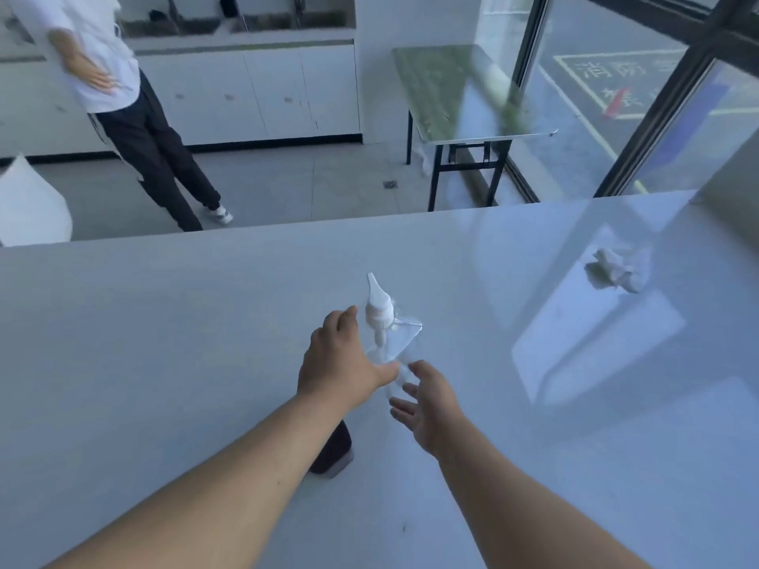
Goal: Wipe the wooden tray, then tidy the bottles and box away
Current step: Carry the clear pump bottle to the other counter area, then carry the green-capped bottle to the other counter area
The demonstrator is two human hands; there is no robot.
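Note:
A clear bottle [392, 347] with a white pump head [378, 308] is tilted above the middle of the white table [164, 342]. My left hand [341, 363] wraps its left side, thumb under the body. Just below and to the right, my right hand [427, 400] has its fingers spread, close to the bottle's lower end; whether it touches is unclear. A dark object with a grey end [334, 451] lies on the table, partly hidden by my left forearm. I see no wooden tray or box.
A crumpled white tissue [618, 269] lies at the table's right. Beyond the far edge a person [135, 117] stands at the left, and a folding table [464, 96] stands by the window. A white object [28, 203] sits past the left corner.

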